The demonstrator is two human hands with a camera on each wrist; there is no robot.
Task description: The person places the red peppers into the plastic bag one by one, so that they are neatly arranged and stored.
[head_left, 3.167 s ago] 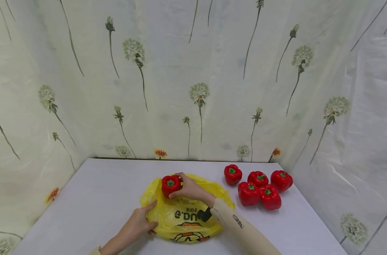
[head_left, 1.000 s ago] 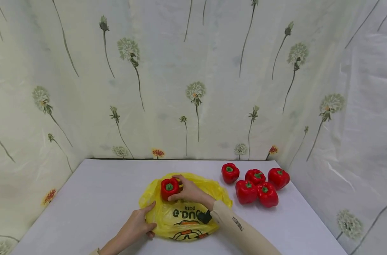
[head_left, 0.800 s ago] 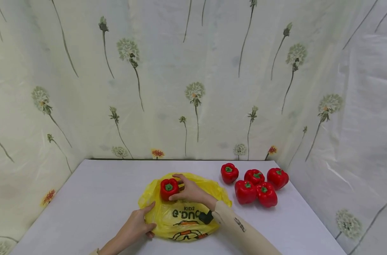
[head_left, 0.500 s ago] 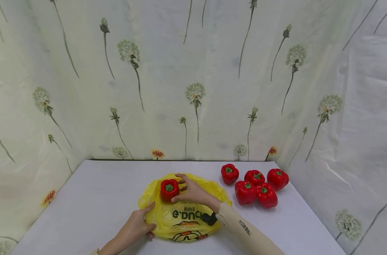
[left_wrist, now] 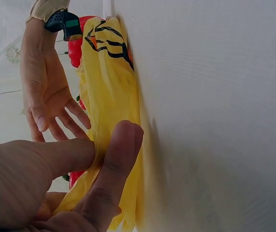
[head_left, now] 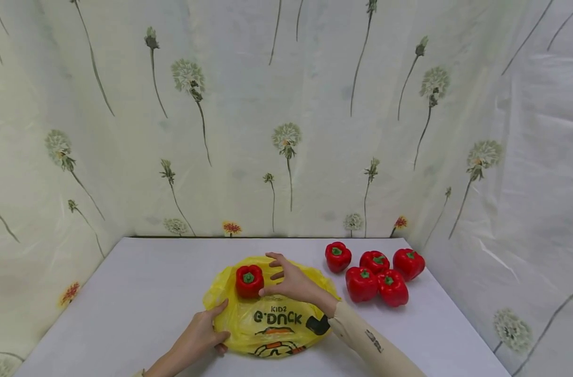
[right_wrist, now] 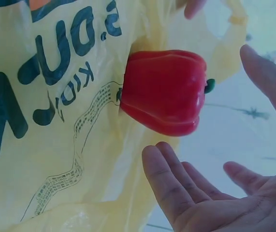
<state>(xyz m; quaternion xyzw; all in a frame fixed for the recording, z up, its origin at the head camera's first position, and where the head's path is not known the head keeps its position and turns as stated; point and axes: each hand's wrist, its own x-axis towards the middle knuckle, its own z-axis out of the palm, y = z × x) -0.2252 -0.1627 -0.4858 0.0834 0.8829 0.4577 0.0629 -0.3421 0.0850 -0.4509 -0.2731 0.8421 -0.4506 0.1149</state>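
A yellow plastic bag (head_left: 241, 324) with black duck lettering and orange print lies flat on the table. On its far left part stands a red bell pepper (head_left: 250, 283), green stem up. My left hand (head_left: 199, 333) pinches the bag's near left edge between thumb and fingers; in the left wrist view the yellow film (left_wrist: 111, 92) runs between them. Just right of the pepper, my right hand (head_left: 293, 281) has its fingers spread and holds nothing. In the right wrist view a gap shows between those fingers (right_wrist: 164, 169) and the pepper (right_wrist: 164, 94).
Several more red bell peppers (head_left: 362, 285) stand grouped on the white table (head_left: 150, 293), to the right of the bag. A dark device (head_left: 318, 324) sits on the right wrist. A curtain with dandelion print (head_left: 249, 131) hangs behind the table and along both sides.
My right hand has let go of the bell pepper, opened its fingers and drawn back to the right. The pepper stays on the bag. The left hand keeps its hold on the bag's edge.
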